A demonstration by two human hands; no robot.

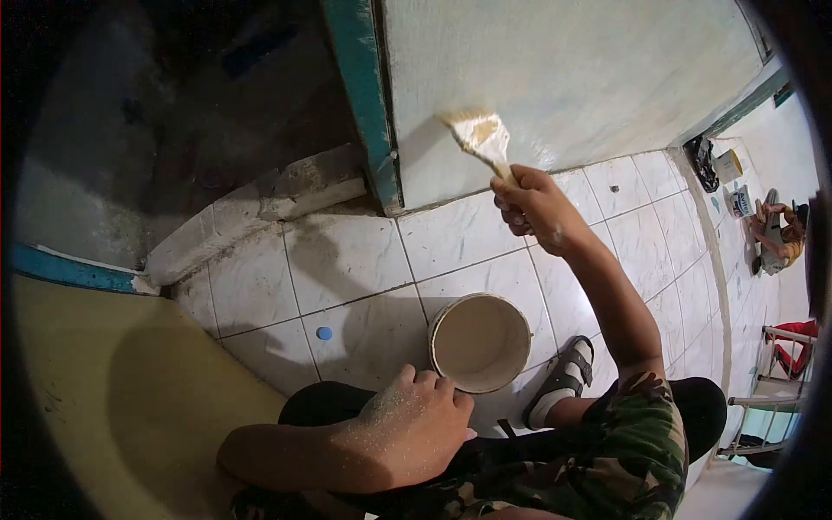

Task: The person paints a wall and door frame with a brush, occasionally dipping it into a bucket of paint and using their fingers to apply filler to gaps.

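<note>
My right hand (539,208) is closed around the handle of a wide paintbrush (485,139). White paint coats the brush, and its pale bristles meet the whitish wall panel (555,78). My left hand (407,425), speckled with pale paint drops, rests over my bent knee with its fingers loosely stretched out and nothing in them. Its fingertips lie right at the near rim of a round bucket (438,316). Inside the bucket is off-white paint (477,342), and the bucket stands on the tiled floor (355,260).
A teal door frame (368,95) borders the panel beside a dark opening with a rough concrete sill (312,182). A yellowish wall (104,373) stands at left. A blue cap (324,333) lies on the tiles. At far right are a person (780,234), containers (741,202) and a metal ladder (763,401).
</note>
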